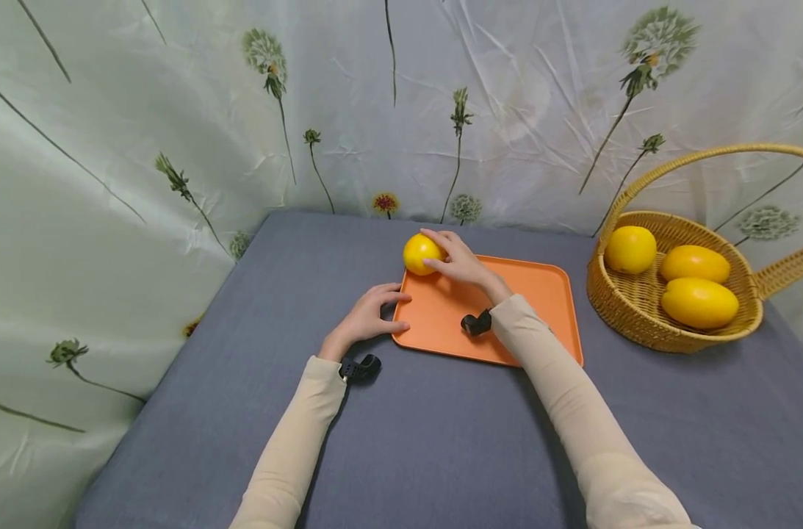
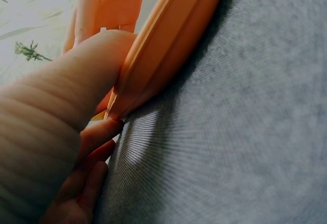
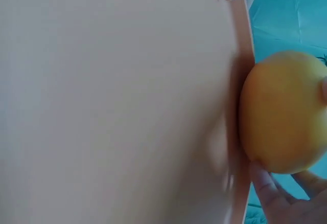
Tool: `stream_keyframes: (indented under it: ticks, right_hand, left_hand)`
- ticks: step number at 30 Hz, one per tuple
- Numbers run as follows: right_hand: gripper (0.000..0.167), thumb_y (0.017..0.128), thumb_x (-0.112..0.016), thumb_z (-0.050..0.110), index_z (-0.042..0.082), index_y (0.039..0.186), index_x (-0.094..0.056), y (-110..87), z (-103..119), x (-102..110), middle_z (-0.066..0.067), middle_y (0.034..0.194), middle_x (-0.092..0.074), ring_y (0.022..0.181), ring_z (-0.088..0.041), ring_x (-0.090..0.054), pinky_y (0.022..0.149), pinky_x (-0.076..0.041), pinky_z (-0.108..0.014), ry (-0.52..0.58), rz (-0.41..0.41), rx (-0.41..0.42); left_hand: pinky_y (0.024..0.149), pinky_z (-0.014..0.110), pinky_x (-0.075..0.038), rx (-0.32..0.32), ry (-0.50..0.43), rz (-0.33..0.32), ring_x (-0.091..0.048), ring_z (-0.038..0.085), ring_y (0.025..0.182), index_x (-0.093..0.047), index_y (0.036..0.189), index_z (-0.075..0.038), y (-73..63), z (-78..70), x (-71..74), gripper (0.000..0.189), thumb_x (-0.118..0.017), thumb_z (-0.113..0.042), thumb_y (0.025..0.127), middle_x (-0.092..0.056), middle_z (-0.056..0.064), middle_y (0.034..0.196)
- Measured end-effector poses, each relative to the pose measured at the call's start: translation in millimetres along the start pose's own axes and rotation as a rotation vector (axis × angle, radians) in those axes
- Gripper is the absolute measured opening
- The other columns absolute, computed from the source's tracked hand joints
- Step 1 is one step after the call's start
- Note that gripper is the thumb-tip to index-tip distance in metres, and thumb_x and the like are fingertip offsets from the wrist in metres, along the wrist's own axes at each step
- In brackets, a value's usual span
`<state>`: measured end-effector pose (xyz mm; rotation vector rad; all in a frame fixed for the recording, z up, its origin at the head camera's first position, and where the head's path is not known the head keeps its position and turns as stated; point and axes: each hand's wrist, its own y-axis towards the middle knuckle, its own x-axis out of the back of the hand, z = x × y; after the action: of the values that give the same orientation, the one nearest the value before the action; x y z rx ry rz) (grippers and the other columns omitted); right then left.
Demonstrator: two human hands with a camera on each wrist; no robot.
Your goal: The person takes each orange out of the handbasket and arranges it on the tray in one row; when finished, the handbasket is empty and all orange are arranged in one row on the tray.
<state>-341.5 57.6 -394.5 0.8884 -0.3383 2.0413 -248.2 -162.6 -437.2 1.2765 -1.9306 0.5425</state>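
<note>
An orange rectangular tray [image 1: 533, 294] lies on the table. Over its far left corner, my right hand [image 1: 463, 261] holds a round yellow fruit [image 1: 416, 255], thumb and fingers spread around it. In the right wrist view, the same smooth fruit [image 3: 283, 112] overlaps the tray's rim [image 3: 241, 35], with fingertips against its lower side. My left hand [image 1: 364, 314] grips the tray's left edge, its thumb and fingertips reaching over the rim. Up close in the left wrist view, the left thumb [image 2: 110, 50] lies along the tray's side wall [image 2: 158, 55], and the other fingers are partly hidden.
Right of the tray stands a wicker basket [image 1: 646, 319] with a tall arched handle. Inside it are a round yellow fruit [image 1: 630, 250] and two oval yellow fruits [image 1: 700, 303]. A floral curtain [image 1: 401, 110] hangs behind the grey-blue tabletop [image 1: 427, 441].
</note>
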Motion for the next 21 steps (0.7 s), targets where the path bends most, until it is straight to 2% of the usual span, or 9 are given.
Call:
stream_keyframes:
  ticks: [3,13,21]
  right_hand:
    - [0.062,0.094,-0.055,0.024,0.015,0.149,-0.027,-1.4,-2.5,-0.6,-0.023,0.144,-0.029,0.130,-0.036,-0.036,0.101,-0.042,-0.052,0.016,-0.007,0.011]
    - [0.066,0.092,-0.058,0.025,0.014,0.149,-0.025,-3.1,-2.4,-2.4,-0.024,0.145,-0.028,0.130,-0.037,-0.034,0.103,-0.041,-0.052,0.002,0.001,-0.001]
    - [0.073,0.090,-0.061,0.024,0.016,0.150,-0.020,-6.0,-0.8,-2.0,-0.025,0.148,-0.024,0.133,-0.038,-0.033,0.102,-0.044,-0.050,0.010,-0.004,-0.007]
  left_hand:
    - [0.112,0.053,-0.029,-0.007,-0.002,-0.009,-0.037,0.034,0.136,-0.059,0.127,-0.012,-0.4,-0.4,-0.3,0.054,-0.074,-0.031,0.079,-0.044,0.015,0.145]
    - [0.111,0.054,-0.030,-0.012,0.005,-0.001,-0.037,0.035,0.136,-0.059,0.127,-0.012,-1.4,-0.7,-1.7,0.053,-0.073,-0.031,0.080,-0.043,0.016,0.145]
    - [0.112,0.053,-0.030,-0.014,0.007,-0.007,-0.037,0.035,0.136,-0.059,0.127,-0.011,-0.5,0.7,-1.0,0.052,-0.073,-0.030,0.080,-0.044,0.016,0.145]
